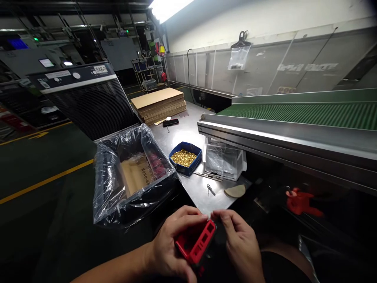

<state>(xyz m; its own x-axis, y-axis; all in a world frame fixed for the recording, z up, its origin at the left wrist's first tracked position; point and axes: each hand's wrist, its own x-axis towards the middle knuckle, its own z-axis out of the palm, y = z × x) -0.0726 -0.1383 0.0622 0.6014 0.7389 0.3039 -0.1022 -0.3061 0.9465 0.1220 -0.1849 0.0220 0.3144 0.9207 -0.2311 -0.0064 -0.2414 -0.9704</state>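
My left hand [173, 239] is wrapped round a small red plastic housing [198, 241] with rectangular openings, held low in front of me near the steel table's front edge. My right hand [240, 241] is beside it, fingertips pinched together at the housing's upper corner; whatever they pinch is too small to make out. A blue tray of small brass parts [185, 158] stands on the table beyond the hands.
A cardboard box lined with a clear plastic bag [132, 173] sits left of the steel table [191, 133]. Tweezers [211, 190], a tan pad [235, 191], a clear plastic bin [224, 159], stacked cardboard sheets [159, 103] and a phone [171, 122] lie on it. A green conveyor [306, 112] runs right; another red part [300, 201] lies beneath.
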